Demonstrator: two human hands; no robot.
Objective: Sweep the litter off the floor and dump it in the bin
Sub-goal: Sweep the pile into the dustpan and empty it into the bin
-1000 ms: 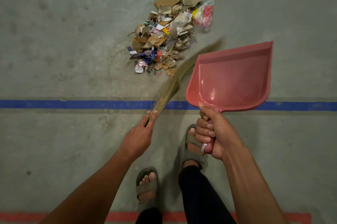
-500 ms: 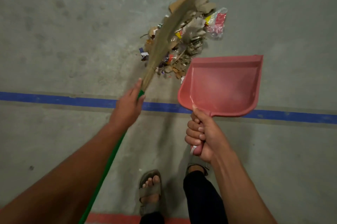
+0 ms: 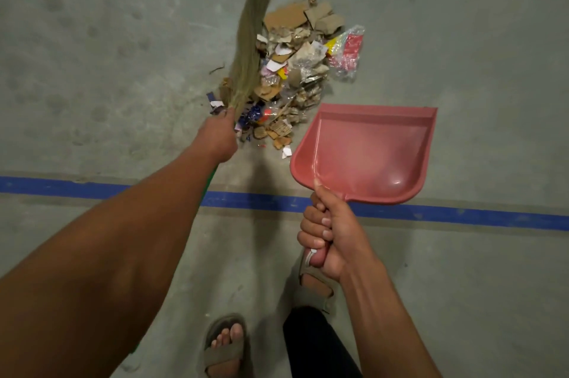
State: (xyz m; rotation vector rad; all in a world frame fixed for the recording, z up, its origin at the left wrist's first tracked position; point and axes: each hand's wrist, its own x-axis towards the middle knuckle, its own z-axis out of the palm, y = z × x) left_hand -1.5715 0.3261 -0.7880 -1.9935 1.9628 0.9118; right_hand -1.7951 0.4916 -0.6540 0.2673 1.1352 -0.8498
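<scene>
Left hand is gripping the grass broom, bristles lying along the 9 o'clock edge of the litter pile. Right hand is clenching the pink dustpan handle, pan at the pile's 5 o'clock; no legible writing on the wrappers

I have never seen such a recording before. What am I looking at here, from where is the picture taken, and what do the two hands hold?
There is no machine: a person wears a camera on the head, looking down at their own arms and sandalled feet. The left hand grips a grass broom beside a litter pile of cardboard scraps and wrappers on the concrete floor. The right hand grips the handle of an empty pink dustpan. A blue line crosses the floor. No bin is in view.
</scene>
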